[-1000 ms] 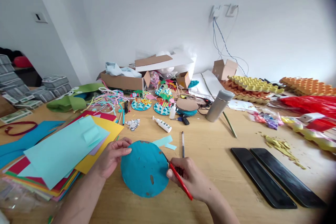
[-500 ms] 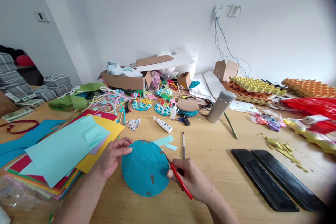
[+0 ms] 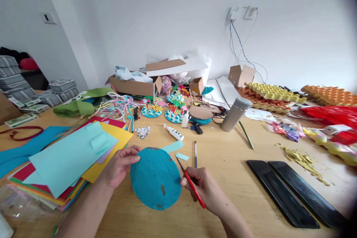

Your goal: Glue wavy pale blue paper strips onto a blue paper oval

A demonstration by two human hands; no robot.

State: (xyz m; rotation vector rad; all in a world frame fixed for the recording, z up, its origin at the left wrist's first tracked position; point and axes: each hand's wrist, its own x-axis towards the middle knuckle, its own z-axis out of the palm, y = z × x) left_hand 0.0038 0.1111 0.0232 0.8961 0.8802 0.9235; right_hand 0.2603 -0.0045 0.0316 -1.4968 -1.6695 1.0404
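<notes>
1. Blue disc [image 3: 146, 186]: lower centre of frame, face up to camera, brown patches showing, some right at the rim.
2. Left hand [image 3: 121, 167]: pinching the disc at its upper-left rim, thumb on the face.
3. Right hand [image 3: 202, 186]: grasping red-handled scissors [image 3: 194, 190], tips pointing up-left along the disc's right rim. Can't tell whether blades touch it.
4. Step looks like trimming the rim (judgement). Do it well: short snips, blades following the curve, turning the disc with the left hand rather than twisting the right wrist.
5. Left thumb is well apart from the blades; regrip before the cut comes round to it. Go lightly by the rim patches, as the blue layer may lift there.
6. Just above the disc: pale blue strips [image 3: 182, 156] and a pen [image 3: 195, 154] on the bench [image 3: 231, 193]. Strips lie near the scissor tips; don't snag them.
7. Further out: paper stack [image 3: 67, 163] left, black trays [image 3: 281, 189] lower right.
</notes>
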